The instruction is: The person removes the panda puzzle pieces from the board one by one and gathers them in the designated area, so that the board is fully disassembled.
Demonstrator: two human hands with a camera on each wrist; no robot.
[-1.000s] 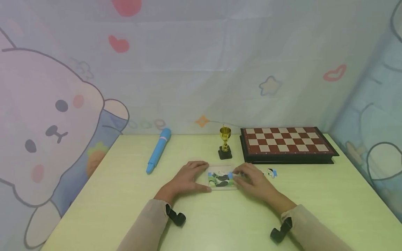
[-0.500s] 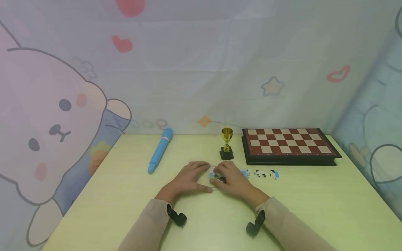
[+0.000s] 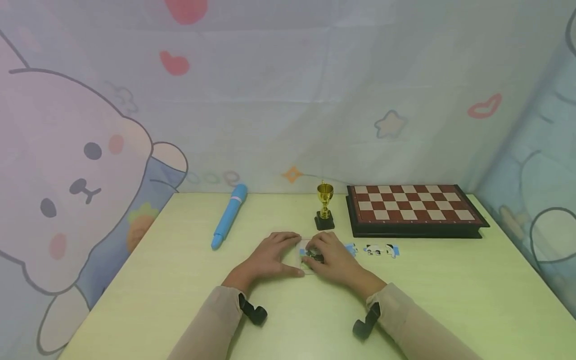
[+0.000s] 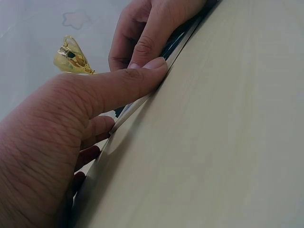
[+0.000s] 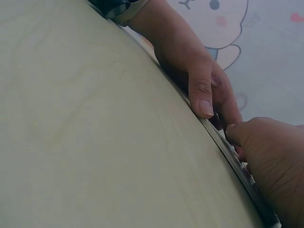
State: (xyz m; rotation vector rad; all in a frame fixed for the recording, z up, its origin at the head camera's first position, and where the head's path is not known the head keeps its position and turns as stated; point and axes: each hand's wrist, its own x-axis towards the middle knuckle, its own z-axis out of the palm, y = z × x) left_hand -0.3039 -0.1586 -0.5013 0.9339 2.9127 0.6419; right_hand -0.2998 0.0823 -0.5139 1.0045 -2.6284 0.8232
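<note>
A small clear-edged puzzle tray [image 3: 298,256] lies on the table, with a panda picture [image 3: 315,254] partly visible in it. My left hand [image 3: 271,254] grips the tray's left end, thumb along the front edge and fingers toward the far edge. In the left wrist view, that thumb lies on the tray's thin rim [image 4: 137,102]. Over the tray, my right hand [image 3: 333,256] has its thumb and fingers curled around a dark panda puzzle piece, mostly hidden by the hand. Just right of that hand lie loose puzzle pieces: a light blue one [image 3: 351,249] and panda-faced ones [image 3: 373,250].
Behind the hands stands a small gold trophy cup [image 3: 325,205] on a black base. A chessboard box [image 3: 416,210] sits at the back right. To the left lies a blue microphone-shaped stick [image 3: 229,216]. A printed cloth [image 3: 270,100] hangs behind the table [image 3: 288,320].
My right hand has moved left from the tray's right end to over its middle, uncovering loose pieces on the table. It has stayed there since. My left hand holds its place.
</note>
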